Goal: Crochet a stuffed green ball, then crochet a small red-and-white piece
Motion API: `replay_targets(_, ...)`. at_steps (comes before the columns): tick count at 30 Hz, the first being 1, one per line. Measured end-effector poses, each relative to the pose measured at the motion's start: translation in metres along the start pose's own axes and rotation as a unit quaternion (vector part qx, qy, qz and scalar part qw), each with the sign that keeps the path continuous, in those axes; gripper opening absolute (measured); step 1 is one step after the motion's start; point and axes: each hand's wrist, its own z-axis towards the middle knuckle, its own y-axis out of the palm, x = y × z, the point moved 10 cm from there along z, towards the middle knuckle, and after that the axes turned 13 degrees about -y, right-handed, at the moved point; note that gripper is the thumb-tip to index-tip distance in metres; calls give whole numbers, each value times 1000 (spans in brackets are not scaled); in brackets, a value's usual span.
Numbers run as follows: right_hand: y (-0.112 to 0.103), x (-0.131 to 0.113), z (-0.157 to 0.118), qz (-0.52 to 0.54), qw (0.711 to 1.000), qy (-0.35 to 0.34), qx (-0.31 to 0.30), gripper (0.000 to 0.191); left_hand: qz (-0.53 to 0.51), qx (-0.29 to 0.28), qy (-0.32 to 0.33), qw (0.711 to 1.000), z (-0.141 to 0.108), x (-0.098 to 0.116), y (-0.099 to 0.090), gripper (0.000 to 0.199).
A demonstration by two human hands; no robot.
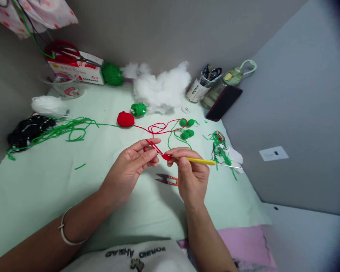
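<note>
The left hand (130, 160) pinched red yarn (155, 146), the right hand (194, 177) a yellow-handled metal hook (201, 161); between them, a red crocheted piece (166, 156) seemed soft, best held by its edge.

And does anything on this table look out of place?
Slightly: a green snippet lies alone on the left, apart from the long green strands, and yarn scraps sit tangled at the right edge. I see nothing broken.
</note>
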Motion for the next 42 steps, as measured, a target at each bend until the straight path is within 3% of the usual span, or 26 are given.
replay_targets(8, 2, 17, -2, 96, 992, 82, 17, 14, 20, -51, 33, 998, -4, 10, 11, 61)
replay_targets(13, 3, 19, -1, 129, 986, 100, 27, 14, 41, -17, 48, 998, -4, 10, 8, 59)
replay_targets(20, -2, 20, 0, 82, 992, 94, 35, 17, 35, 0, 36, 999, -2, 8, 6, 59)
replay_targets(26, -7, 11, 0, 39, 997, 47, 44, 15, -33, -8, -18, 999, 1, -3, 2, 51)
replay_targets(35, -1, -24, 1, -103, 989, -100, 22, 19, -189, -17, -82, 978, 1, -16, 5, 31)
replay_targets(39, 3, -30, -1, -142, 982, -126, -9, 23, -153, -37, -52, 986, -1, -6, 11, 25)
replay_targets(42, 7, -33, -4, -152, 977, -144, -35, 29, -64, -38, -24, 997, -1, 0, 13, 35)
